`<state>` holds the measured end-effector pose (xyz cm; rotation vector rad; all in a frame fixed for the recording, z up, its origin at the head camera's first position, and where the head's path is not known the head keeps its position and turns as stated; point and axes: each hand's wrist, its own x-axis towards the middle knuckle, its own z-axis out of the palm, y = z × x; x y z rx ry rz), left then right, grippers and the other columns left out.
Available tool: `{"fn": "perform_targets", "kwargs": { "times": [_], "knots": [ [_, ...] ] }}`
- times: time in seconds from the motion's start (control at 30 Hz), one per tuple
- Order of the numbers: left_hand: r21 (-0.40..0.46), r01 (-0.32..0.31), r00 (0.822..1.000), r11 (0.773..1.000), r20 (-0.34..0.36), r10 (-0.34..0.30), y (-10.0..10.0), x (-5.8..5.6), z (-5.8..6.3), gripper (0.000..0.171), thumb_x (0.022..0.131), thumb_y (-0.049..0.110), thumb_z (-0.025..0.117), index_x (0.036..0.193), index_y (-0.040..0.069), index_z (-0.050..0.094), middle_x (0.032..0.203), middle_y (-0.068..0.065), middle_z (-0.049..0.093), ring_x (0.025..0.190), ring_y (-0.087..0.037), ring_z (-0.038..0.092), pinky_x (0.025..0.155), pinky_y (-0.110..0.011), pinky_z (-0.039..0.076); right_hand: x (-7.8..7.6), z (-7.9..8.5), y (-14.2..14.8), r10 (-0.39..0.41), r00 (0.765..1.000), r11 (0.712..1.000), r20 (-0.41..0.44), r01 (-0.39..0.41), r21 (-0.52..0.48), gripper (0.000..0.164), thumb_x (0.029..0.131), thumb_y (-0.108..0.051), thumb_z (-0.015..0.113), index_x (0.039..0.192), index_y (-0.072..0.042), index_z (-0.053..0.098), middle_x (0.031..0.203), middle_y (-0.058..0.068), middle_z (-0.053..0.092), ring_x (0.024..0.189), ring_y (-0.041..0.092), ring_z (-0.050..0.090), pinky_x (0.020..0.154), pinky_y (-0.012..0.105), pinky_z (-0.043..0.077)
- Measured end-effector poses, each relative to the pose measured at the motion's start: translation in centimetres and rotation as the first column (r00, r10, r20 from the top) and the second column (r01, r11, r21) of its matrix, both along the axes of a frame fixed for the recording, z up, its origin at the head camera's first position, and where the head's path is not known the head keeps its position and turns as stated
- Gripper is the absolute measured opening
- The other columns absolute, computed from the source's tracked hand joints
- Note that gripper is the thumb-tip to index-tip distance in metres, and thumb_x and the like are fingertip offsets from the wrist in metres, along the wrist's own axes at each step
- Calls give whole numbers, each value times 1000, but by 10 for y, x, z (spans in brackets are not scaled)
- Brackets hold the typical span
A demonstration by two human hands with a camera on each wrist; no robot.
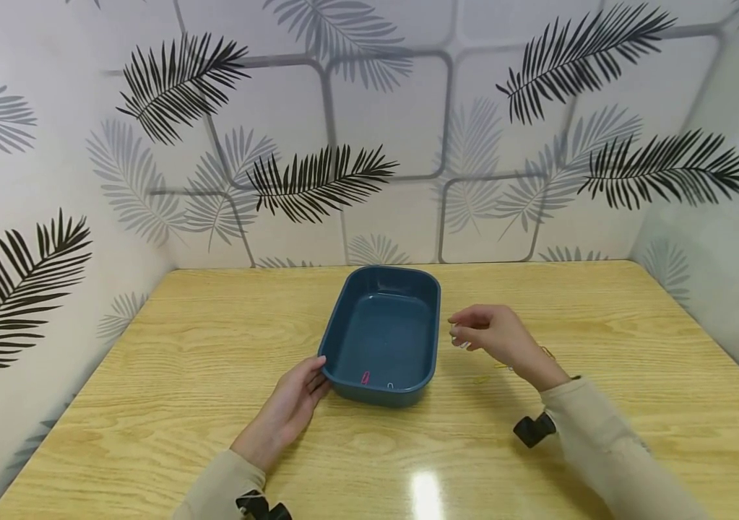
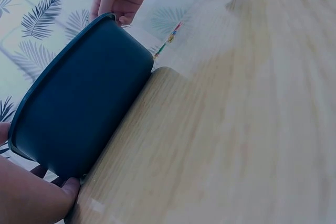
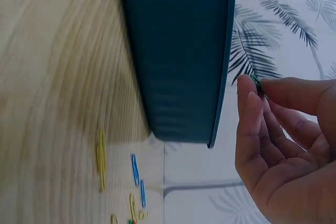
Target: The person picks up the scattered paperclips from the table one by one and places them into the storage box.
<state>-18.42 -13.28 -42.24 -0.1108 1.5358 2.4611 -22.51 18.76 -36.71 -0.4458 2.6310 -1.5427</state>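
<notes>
A dark blue rectangular bin sits on the table, with a pink paper clip and a pale paper clip at its near end. My left hand grips the near left corner, thumb at the rim and fingers against the outer side. To the right of the bin, my right hand is raised near rim height. Between thumb and fingertips it pinches a small green paper clip, partly covered by the fingers.
Yellow paper clips and blue paper clips lie on the table right of the bin, some hidden under my right forearm in the head view. The wooden table ends at a leaf-patterned wall.
</notes>
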Motion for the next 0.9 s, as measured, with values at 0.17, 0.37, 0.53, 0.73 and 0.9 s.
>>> {"fn": "perform_targets", "kwargs": {
  "times": [0.17, 0.37, 0.53, 0.73, 0.9],
  "knots": [
    [16, 12, 1000, 1000, -2, -12, -1, 0, 0, 49, 100, 9, 44, 142, -14, 30, 148, -28, 31, 138, -30, 26, 113, -39, 23, 6, 1, -13, 27, 999, 999, 35, -25, -38, 27, 94, -7, 62, 114, 10, 64, 95, 15, 70, 87, 37, 66, 66, 36, 57],
    [10, 7, 1000, 1000, -1, -7, -1, 0, 0, 49, 100, 9, 44, 142, -13, 31, 147, -27, 33, 137, -30, 28, 113, -40, 24, 14, 2, -28, 56, 997, 995, 45, -51, -88, 26, 92, -7, 64, 113, 10, 63, 90, 12, 70, 84, 34, 67, 66, 39, 58],
    [2, 0, 1000, 1000, -5, 0, 0, 0, 0, 49, 99, 9, 44, 141, -13, 32, 145, -26, 35, 135, -29, 31, 112, -39, 25, 18, 1, -36, 66, 997, 993, 44, -61, -102, 22, 91, -7, 66, 108, 8, 65, 87, 10, 70, 79, 24, 68, 67, 42, 57],
    [-16, -8, 1000, 1000, -4, 8, 0, 1, 0, 47, 99, 11, 46, 139, -13, 35, 142, -25, 40, 131, -27, 36, 111, -39, 27, 21, 2, -40, 52, 998, 994, 45, -47, -96, 19, 90, -6, 67, 105, 6, 66, 85, 8, 70, 78, 23, 67, 70, 49, 56],
    [-15, -2, 1000, 1000, -8, 2, 0, 1, 0, 47, 99, 11, 45, 139, -13, 34, 143, -25, 38, 132, -28, 34, 111, -39, 26, 22, 3, -40, 56, 998, 994, 29, -53, -95, 19, 90, -6, 67, 105, 6, 66, 85, 9, 70, 77, 24, 67, 69, 47, 56]
  ]
}}
